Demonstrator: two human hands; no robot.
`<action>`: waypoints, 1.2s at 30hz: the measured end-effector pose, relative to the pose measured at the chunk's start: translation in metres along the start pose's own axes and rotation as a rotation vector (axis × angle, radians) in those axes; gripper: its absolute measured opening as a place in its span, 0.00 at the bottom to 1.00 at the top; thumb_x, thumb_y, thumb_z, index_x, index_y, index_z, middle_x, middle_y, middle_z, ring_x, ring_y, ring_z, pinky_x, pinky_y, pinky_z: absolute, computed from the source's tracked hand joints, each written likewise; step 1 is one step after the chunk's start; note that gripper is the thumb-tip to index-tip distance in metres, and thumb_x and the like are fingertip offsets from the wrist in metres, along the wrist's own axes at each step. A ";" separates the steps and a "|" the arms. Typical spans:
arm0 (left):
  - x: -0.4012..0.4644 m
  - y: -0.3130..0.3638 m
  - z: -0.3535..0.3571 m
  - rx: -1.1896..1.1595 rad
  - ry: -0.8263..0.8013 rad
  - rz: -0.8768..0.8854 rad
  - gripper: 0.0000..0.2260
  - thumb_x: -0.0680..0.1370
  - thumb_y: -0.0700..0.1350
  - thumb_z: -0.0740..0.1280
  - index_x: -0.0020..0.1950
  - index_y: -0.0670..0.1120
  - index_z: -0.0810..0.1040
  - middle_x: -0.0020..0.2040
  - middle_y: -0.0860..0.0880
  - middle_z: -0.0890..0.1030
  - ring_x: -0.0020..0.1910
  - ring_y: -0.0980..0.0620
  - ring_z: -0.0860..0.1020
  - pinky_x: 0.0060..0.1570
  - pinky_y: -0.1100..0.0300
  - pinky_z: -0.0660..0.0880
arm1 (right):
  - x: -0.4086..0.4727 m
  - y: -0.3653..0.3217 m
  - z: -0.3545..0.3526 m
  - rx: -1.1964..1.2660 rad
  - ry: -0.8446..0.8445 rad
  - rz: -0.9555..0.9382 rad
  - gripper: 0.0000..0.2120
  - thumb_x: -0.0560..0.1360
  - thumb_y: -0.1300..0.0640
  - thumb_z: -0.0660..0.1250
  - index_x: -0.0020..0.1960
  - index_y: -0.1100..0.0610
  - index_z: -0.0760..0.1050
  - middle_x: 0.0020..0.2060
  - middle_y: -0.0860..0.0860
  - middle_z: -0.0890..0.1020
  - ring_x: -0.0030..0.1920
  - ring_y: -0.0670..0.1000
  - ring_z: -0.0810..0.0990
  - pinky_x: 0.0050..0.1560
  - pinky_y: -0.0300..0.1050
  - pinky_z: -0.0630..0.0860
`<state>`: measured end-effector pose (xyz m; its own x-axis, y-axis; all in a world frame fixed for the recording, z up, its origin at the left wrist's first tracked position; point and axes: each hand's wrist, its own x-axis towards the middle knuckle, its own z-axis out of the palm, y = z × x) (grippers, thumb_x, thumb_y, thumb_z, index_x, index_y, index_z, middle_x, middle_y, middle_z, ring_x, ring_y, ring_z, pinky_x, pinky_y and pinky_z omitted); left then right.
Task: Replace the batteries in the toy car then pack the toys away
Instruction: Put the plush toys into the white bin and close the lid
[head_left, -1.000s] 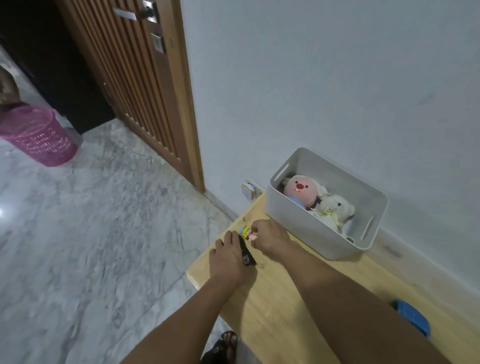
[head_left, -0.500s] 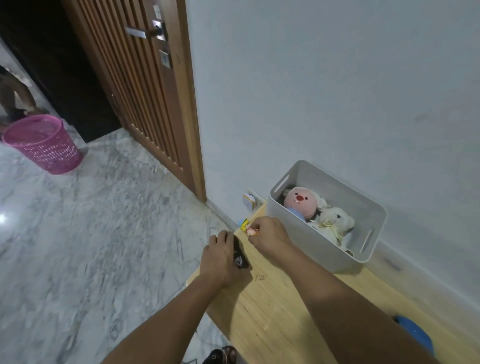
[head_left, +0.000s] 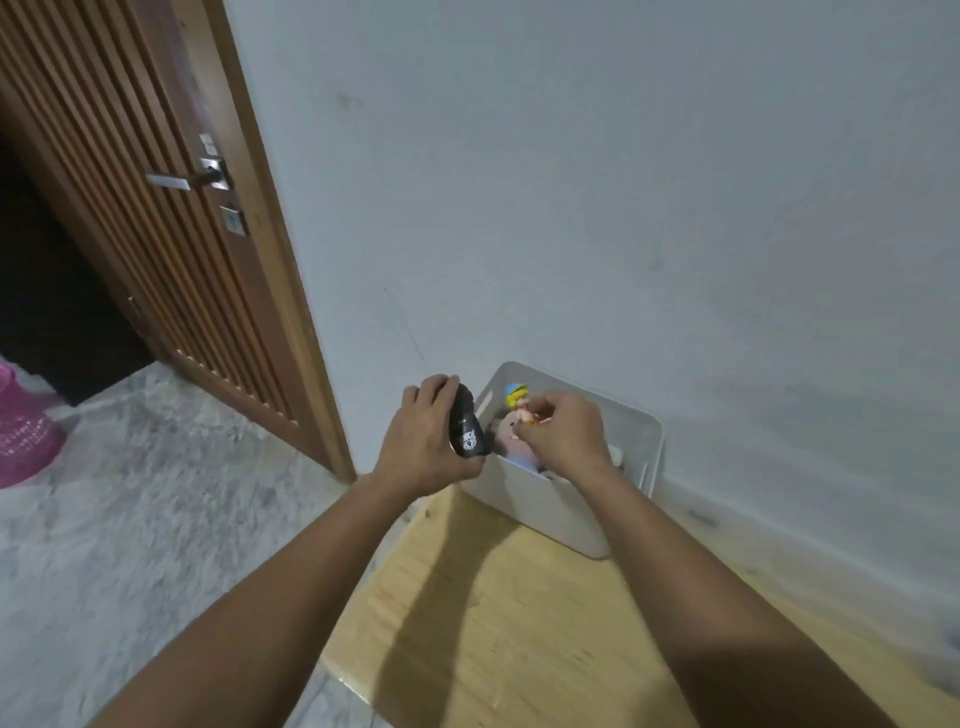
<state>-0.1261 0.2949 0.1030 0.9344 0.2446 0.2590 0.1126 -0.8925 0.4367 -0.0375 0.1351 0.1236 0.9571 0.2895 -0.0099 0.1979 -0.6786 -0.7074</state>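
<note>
Two hands carrying toys to the bin.
Left hand (head_left: 428, 441) is gripping the black toy car (head_left: 466, 428); right hand (head_left: 563, 434) is pinching a small figurine (head_left: 518, 402) over the white bin (head_left: 545, 504). Best lowering each inside before letting go.

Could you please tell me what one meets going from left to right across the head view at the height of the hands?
Pink basket → wooden door → left hand → black toy car → small figure with yellow hair → right hand → far right rim of the white bin.
</note>
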 end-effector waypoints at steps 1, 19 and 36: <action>0.008 0.009 0.001 -0.004 -0.011 0.026 0.42 0.62 0.56 0.75 0.71 0.44 0.65 0.66 0.49 0.68 0.59 0.47 0.66 0.55 0.55 0.73 | 0.000 0.008 -0.009 -0.002 0.025 0.032 0.10 0.66 0.55 0.74 0.47 0.52 0.83 0.43 0.51 0.85 0.48 0.53 0.82 0.51 0.46 0.78; 0.063 0.102 0.061 -0.008 -0.477 0.240 0.44 0.61 0.53 0.78 0.72 0.44 0.64 0.66 0.50 0.67 0.60 0.46 0.74 0.57 0.52 0.76 | -0.009 0.098 -0.070 0.055 0.160 0.366 0.17 0.67 0.52 0.74 0.55 0.52 0.77 0.51 0.54 0.83 0.51 0.55 0.81 0.48 0.42 0.75; 0.070 0.103 0.085 -0.065 -0.606 0.118 0.47 0.60 0.53 0.81 0.73 0.45 0.61 0.66 0.49 0.68 0.60 0.51 0.71 0.51 0.62 0.69 | 0.003 0.102 -0.066 0.236 0.165 0.359 0.09 0.66 0.54 0.71 0.46 0.49 0.79 0.46 0.52 0.83 0.44 0.58 0.83 0.46 0.56 0.82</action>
<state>-0.0208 0.1876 0.0929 0.9673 -0.1302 -0.2176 -0.0066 -0.8708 0.4917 -0.0003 0.0215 0.0981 0.9810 -0.0604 -0.1842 -0.1874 -0.5385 -0.8215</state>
